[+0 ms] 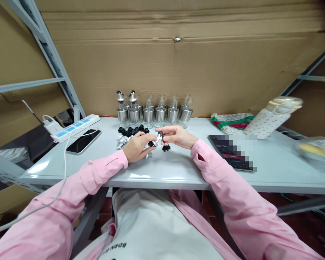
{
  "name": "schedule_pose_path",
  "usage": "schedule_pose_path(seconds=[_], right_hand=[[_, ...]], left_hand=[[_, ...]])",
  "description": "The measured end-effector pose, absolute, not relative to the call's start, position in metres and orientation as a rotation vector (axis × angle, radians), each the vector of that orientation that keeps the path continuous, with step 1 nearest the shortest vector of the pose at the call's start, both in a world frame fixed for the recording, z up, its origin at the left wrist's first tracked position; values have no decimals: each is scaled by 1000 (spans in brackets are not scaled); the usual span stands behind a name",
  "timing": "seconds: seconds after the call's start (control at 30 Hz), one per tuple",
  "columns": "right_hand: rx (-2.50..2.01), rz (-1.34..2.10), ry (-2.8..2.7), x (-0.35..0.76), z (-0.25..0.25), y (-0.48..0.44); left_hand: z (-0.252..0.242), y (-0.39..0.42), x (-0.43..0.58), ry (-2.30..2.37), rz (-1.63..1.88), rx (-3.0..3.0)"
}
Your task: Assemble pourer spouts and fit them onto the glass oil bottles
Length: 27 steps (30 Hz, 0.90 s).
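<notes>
Fingers (145, 138): left hand (137, 146), right hand (176, 136) pinch 1 pourer (157, 138); capped bottles (122, 113): 2

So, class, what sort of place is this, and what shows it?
Probably a small assembly workshop: rows of glass bottles, loose black stoppers, the left hand and right hand holding a metal spout.

You're in a small packing workshop or stockroom (cardboard everywhere): metal shelving (27, 83), cardboard sheets (178, 72) for walls, a grey worktable (178, 168) with rows of identical bottles (154, 113) and loose black stoppers (132, 130).
</notes>
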State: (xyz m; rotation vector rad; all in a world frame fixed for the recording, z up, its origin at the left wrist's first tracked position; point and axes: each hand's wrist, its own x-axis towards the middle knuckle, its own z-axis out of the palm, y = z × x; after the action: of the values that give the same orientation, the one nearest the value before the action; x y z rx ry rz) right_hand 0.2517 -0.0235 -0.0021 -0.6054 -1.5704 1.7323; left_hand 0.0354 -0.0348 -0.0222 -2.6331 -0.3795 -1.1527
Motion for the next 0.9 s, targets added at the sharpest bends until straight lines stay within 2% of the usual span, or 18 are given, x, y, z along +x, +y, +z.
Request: schedule_pose_path(seconds=[0.9], right_hand=[[-544, 1826, -1488, 250, -5, -24]], left_hand=[[-23, -35, 35, -341, -1222, -2640]])
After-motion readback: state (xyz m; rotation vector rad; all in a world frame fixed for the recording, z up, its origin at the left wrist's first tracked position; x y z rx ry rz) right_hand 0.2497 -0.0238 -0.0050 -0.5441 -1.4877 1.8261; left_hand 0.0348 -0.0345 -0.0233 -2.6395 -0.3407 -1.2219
